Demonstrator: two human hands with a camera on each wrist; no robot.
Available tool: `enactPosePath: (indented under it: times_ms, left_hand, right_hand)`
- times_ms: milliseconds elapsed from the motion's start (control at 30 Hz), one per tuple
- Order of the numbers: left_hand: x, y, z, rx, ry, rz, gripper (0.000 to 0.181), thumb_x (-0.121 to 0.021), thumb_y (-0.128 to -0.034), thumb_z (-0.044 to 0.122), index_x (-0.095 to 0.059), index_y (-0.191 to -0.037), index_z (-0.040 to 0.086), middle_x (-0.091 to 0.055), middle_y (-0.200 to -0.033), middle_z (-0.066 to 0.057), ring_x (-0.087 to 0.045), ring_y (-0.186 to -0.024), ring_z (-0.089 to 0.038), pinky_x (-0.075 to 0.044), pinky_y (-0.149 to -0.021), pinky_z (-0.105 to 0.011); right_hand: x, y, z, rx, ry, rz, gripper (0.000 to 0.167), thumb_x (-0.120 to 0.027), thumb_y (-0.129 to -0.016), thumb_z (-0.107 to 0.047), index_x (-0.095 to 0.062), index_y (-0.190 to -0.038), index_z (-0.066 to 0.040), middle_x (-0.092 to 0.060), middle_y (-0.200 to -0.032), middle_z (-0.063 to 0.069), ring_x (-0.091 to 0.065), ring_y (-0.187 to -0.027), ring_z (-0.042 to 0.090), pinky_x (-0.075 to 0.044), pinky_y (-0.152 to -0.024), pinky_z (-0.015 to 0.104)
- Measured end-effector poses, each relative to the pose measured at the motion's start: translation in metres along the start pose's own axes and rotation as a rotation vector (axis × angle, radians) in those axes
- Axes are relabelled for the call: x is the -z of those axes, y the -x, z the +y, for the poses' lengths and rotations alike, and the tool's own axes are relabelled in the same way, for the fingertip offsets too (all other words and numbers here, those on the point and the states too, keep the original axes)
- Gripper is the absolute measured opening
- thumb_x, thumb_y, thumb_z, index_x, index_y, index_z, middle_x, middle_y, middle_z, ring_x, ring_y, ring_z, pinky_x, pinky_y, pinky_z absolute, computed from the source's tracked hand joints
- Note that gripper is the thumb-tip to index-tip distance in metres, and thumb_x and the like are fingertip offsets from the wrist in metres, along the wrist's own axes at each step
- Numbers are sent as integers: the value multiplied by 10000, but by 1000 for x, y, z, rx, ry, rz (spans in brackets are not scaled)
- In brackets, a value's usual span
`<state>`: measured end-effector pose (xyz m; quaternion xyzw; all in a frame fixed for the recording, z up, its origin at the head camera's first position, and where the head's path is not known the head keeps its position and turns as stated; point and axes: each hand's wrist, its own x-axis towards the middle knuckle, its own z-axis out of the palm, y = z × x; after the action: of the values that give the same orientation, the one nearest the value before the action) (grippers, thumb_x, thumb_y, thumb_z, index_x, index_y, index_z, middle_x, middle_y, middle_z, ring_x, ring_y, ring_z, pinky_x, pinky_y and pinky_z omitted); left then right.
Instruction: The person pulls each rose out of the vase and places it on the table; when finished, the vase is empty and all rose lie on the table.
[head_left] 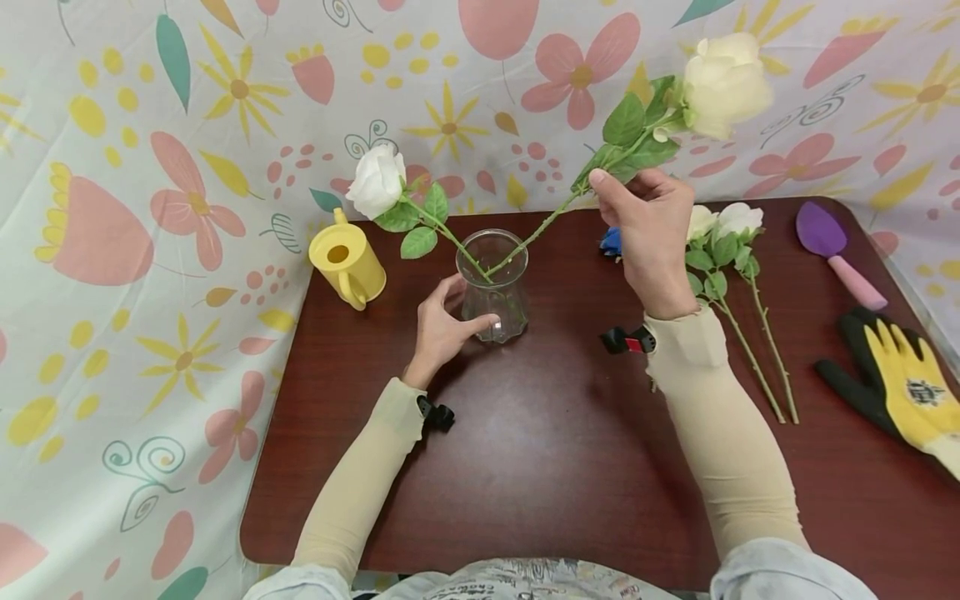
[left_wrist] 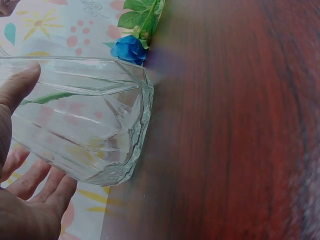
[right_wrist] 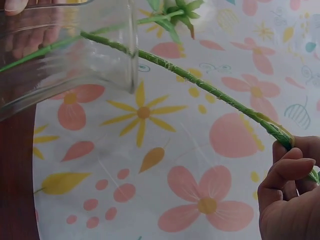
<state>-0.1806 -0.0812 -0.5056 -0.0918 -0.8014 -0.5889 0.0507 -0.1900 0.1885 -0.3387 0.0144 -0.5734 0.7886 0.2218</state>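
Note:
A clear glass vase (head_left: 495,312) stands on the table, and my left hand (head_left: 442,329) grips its side, thumb in front and fingers behind. One white rose (head_left: 377,182) leans out of the vase to the left. My right hand (head_left: 651,233) pinches the upper stem of a cream rose (head_left: 726,86), just below its leaves. In the right wrist view the lower end of that green stem (right_wrist: 210,90) reaches inside the mouth of the vase (right_wrist: 131,45). The left wrist view shows the thumb of my left hand (left_wrist: 30,200) against the glass (left_wrist: 100,115).
A yellow watering can (head_left: 360,271) stands at the back left. To the right lie white roses (head_left: 738,221), partly behind my right arm, a blue flower (head_left: 611,242), a purple trowel with pink handle (head_left: 821,229) and yellow-black gloves (head_left: 903,375). Patterned cloth borders the table (head_left: 525,467).

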Motion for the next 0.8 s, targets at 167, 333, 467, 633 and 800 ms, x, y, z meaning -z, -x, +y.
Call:
enactPosePath:
  times_ms: [167, 333, 467, 633, 800]
  left_hand:
    - [0, 1, 0, 5, 2, -1, 807, -1021, -757, 163, -646, -1459, 33, -708, -1390, -209, -684, -1332, -366, -602, -1169, -440]
    - [0, 1, 0, 10, 5, -1, 806, -1019, -757, 159, -643, -1458, 25, -703, -1389, -220, -682, -1337, -381, -601, -1170, -448]
    - [0, 1, 0, 7, 2, 2, 797, -1017, -758, 151, -647, -1451, 23, -706, -1378, -222, -688, -1331, -379, -604, -1164, -452]
    - [0, 1, 1, 2, 3, 1, 793, -1016, -760, 151, -648, -1452, 29, -708, -1377, -216, -689, -1328, -372, -604, -1165, -450]
    - [0, 1, 2, -3, 7, -3, 793, -1013, -764, 148, -647, -1457, 34, -707, -1386, -211, -685, -1332, -365, -597, -1176, -447]
  right_hand:
    - [7, -2, -4, 17, -93, 21, 377, -854, -903, -3, -596, -628, 10, -526, -558, 34, -433, -587, 191, -393, -585, 281]
    - [15, -2, -10, 4, -136, 59, 445, -857, -892, 14, -534, -587, 1, -521, -539, 49, -444, -594, 199, -383, -590, 281]
    - [23, -3, -13, -5, -153, 85, 560, -862, -889, 15, -415, -557, -43, -454, -512, 36, -436, -594, 201, -345, -596, 282]
    - [32, -5, -16, -1, -210, 108, 609, -848, -885, 57, -345, -564, -64, -353, -514, 13, -414, -593, 203, -268, -603, 286]
    - [41, -6, -19, 3, -245, 121, 582, -845, -878, 79, -372, -562, -45, -385, -510, 24, -435, -584, 196, -289, -583, 272]
